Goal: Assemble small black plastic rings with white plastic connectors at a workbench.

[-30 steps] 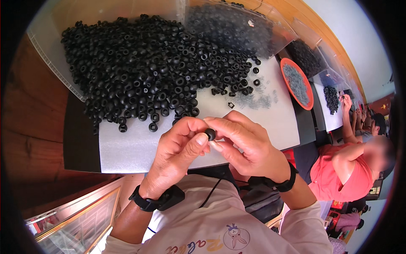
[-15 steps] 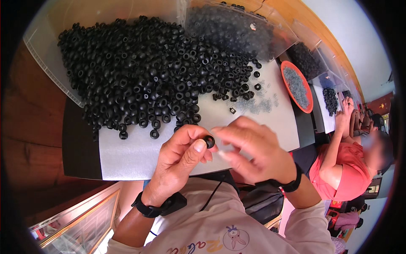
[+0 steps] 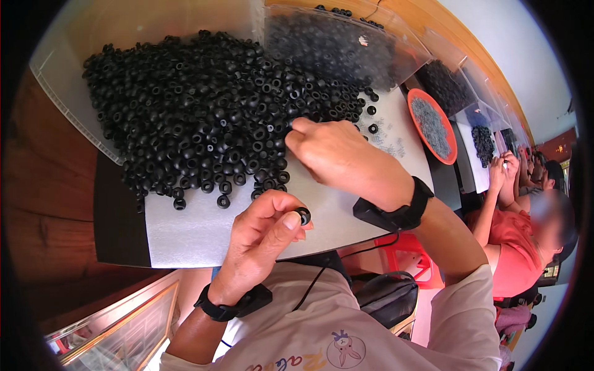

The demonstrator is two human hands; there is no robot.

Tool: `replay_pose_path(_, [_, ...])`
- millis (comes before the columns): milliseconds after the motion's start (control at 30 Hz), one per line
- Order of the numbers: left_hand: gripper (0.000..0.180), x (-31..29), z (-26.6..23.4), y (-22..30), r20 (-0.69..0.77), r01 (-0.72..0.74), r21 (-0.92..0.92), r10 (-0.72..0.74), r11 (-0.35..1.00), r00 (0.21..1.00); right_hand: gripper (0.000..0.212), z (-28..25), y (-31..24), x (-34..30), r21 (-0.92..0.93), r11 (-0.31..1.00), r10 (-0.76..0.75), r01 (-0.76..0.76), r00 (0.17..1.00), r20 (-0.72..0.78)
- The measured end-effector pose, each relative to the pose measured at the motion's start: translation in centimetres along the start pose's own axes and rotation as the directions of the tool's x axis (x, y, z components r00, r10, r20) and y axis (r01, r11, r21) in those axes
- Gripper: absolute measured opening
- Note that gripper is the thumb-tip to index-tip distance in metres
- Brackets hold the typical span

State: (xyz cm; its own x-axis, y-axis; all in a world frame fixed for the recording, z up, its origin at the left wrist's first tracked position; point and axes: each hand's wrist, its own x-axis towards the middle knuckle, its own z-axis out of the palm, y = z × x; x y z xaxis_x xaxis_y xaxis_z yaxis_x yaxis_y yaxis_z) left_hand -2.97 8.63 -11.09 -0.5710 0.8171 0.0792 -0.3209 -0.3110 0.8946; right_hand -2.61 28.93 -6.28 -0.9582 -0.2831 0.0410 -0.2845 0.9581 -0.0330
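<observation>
Over the white sheet [image 3: 185, 229], the left hand [image 3: 263, 238] pinches one black ring [image 3: 303, 215] while the right hand [image 3: 337, 154], fingers curled, reaches into the ring pile [image 3: 210, 117], likely picking another.

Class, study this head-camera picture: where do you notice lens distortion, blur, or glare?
Head view: fisheye bends the wooden bench edge and blackens the corners; a co-worker's face at right is blurred; the white sheet and black rubber rings are sharp, evenly lit; mild sheen on the clear plastic bag.

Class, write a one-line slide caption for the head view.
Left hand pinches one black ring while right hand reaches into the ring pile on a white sheet.
</observation>
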Motion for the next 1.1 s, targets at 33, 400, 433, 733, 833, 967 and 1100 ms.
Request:
replay_pose_path(33, [0.021,0.0,0.1,0.1,-0.009,0.000,-0.013,0.000,1.000,1.000,0.011,0.2,-0.3,0.0,-0.058,0.997,-0.052,0.049,0.997,-0.059])
replay_pose_path(400, [0.026,0.2,-0.6,-0.3,0.020,-0.076,-0.113,0.079,0.991,0.997,0.011,-0.8,-1.2,-0.9,0.061,0.998,-0.008,0.013,0.996,-0.085])
replay_pose_path(433, [0.026,0.2,-0.6,-0.3,0.028,-0.080,-0.118,0.084,0.990,0.996,0.011,-0.9,-1.2,-1.4,0.184,0.983,0.001,0.025,0.990,-0.141])
replay_pose_path(733, [0.029,-0.3,-0.4,-0.1,0.004,-0.053,-0.092,0.053,0.994,0.999,0.001,-2.8,-4.6,-4.3,0.991,0.132,0.244,-0.005,0.969,-0.027])
replay_pose_path(833, [0.029,-0.3,-0.2,-0.1,-0.012,-0.063,-0.085,0.062,0.994,0.998,0.005,-1.9,-5.0,-4.8,0.995,0.097,0.198,0.003,0.980,-0.022])
replay_pose_path(967, [0.029,-0.1,-0.3,-0.3,-0.002,-0.065,-0.072,0.065,0.995,0.998,0.006,-1.3,-5.4,-5.3,0.988,0.139,0.276,0.060,0.956,-0.097])
replay_pose_path(1100, [0.029,-0.1,-0.2,-0.4,-0.020,-0.069,-0.062,0.068,0.996,0.997,0.014,-1.1,-5.4,-5.9,0.839,0.519,0.201,0.165,0.930,-0.307])
